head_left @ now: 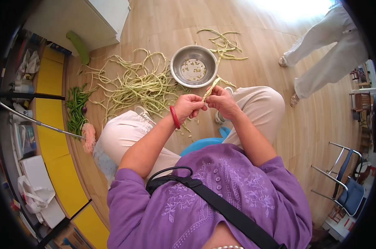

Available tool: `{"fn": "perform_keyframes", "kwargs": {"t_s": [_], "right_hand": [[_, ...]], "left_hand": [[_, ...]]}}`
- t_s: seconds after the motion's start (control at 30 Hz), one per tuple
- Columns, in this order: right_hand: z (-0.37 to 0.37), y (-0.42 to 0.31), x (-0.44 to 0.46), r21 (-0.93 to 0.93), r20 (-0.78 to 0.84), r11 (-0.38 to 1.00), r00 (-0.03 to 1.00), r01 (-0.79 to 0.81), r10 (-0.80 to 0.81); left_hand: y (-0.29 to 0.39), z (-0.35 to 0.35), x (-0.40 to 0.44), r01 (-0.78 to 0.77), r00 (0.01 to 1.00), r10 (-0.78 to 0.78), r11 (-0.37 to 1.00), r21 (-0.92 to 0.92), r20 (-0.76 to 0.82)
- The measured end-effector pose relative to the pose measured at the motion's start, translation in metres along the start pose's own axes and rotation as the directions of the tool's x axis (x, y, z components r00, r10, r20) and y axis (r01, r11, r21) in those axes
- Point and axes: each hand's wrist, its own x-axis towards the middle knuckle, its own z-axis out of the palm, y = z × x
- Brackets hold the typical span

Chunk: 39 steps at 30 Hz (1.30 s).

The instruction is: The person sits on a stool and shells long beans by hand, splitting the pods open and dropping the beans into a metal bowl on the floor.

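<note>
Head view: your left hand [189,106] and right hand [222,100], both pinched nearly closed, hold one pale bean pod [213,87] near the metal bowl [178,63]. Seeds [194,69] lie inside. Long beans [138,89] heaped to its left; green peppers [76,108] farther left.

The long beans [134,89] are showing pale yellowish green, while the peppers [74,108] are looking a deeper, brighter green. The bowl [176,66] is gleaming silver-grey. The shirt [221,195] is displaying purple with paler lilac floral embroidery, and the strap [235,216] is showing solid black. The bracelet [174,117] is standing out red, the trousers [123,132] are looking cream, the panels [51,139] are showing bright yellow, and the floor [155,39] is showing tan wood grain.
</note>
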Motion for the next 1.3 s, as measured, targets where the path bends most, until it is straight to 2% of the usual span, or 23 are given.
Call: {"fn": "perform_keyframes", "kwargs": {"t_s": [0.2, 0.3, 0.4, 0.6, 0.9, 1.13, 1.23, 1.3], "right_hand": [[0.0, 0.003, 0.002, -0.068, 0.007, 0.997, 0.999, -0.042, 0.043], [-0.003, 0.005, 0.005, -0.076, -0.042, 0.997, 0.999, 0.011, -0.014], [0.0, 0.003, 0.005, -0.014, -0.078, 1.0, 0.997, 0.018, -0.019], [-0.002, 0.005, 0.004, -0.031, 0.016, 1.0, 1.0, -0.004, 0.005], [-0.003, 0.005, 0.003, -0.13, 0.037, 0.991, 0.999, -0.022, 0.027], [0.002, 0.008, 0.003, -0.022, 0.041, 0.995, 0.994, -0.097, 0.098], [0.005, 0.006, 0.004, 0.039, 0.058, 0.991, 0.99, -0.129, 0.126], [0.009, 0.002, 0.001, 0.06, 0.081, 0.988, 0.987, -0.143, 0.138]], "left_hand": [[-0.006, 0.001, 0.002, -0.033, 0.999, 0.035, 0.997, 0.063, -0.016], [0.0, 0.004, -0.003, 0.016, 1.0, -0.015, 0.996, 0.089, -0.002], [-0.003, 0.002, -0.001, 0.005, 1.0, -0.003, 0.997, 0.071, -0.028], [0.002, 0.003, -0.002, -0.012, 0.999, 0.017, 0.994, 0.107, -0.045], [0.002, 0.006, -0.003, -0.038, 0.995, 0.052, 0.987, 0.156, -0.087], [-0.006, 0.012, -0.003, -0.096, 0.978, 0.141, 0.958, 0.27, -0.151], [-0.006, 0.01, -0.001, -0.056, 0.988, 0.079, 0.984, 0.172, -0.13], [0.001, 0.006, -0.004, -0.008, 0.999, 0.011, 0.998, 0.063, -0.05]]}}
